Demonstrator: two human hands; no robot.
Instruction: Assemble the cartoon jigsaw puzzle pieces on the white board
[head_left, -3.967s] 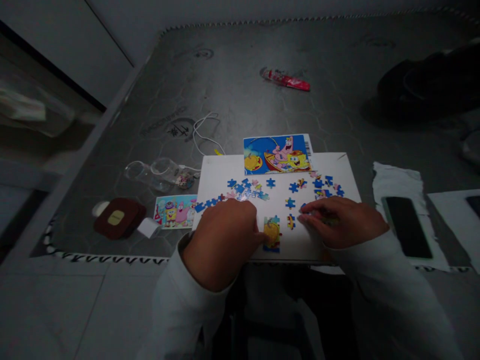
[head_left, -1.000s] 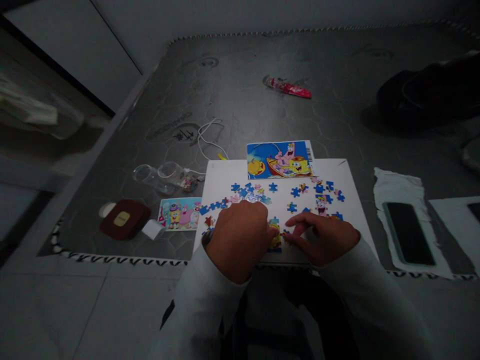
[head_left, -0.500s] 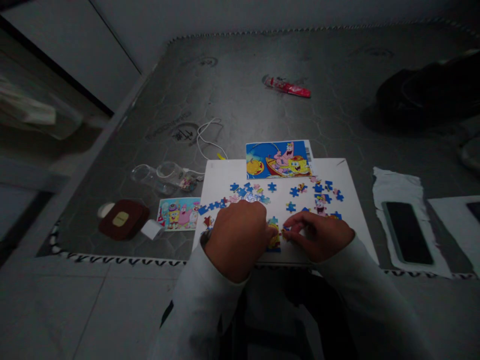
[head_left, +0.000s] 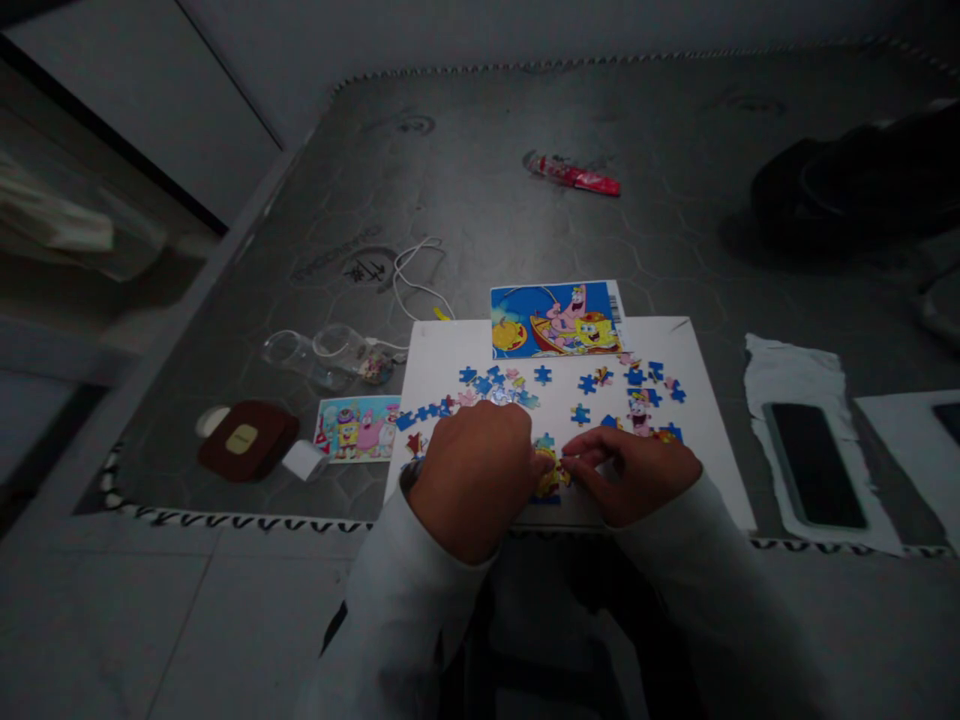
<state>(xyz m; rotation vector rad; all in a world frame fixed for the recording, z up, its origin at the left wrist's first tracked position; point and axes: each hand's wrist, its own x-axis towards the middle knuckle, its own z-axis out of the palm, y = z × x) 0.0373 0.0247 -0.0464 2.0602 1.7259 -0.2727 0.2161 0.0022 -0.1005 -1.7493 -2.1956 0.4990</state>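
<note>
On the white board (head_left: 442, 345), a small block of joined puzzle pieces (head_left: 547, 490), yellow and blue, lies near the front edge. My left hand (head_left: 476, 480) is curled over its left side, a fingertip pressed on it; the other fingers are hidden beneath the hand. From the right, my right hand (head_left: 634, 470) pinches a small yellowish puzzle piece (head_left: 565, 475) against the block's right edge. Whether the two interlock I cannot tell. Loose blue pieces (head_left: 491, 380) are scattered beyond my left hand, and more loose pieces (head_left: 652, 375) lie beyond my right.
A cartoon picture card (head_left: 555, 320) lies at the board's back edge. To the left are another card (head_left: 360, 430), a white cube-shaped adapter (head_left: 306, 459), a brown case (head_left: 247, 440) and clear containers (head_left: 337, 355). On the right, a phone (head_left: 814, 465) rests on white paper. A red packet (head_left: 577, 177) lies farther back.
My right hand has shifted slightly left, bringing its pinched puzzle piece from just beside the joined block up against it. My left hand stays in place.
</note>
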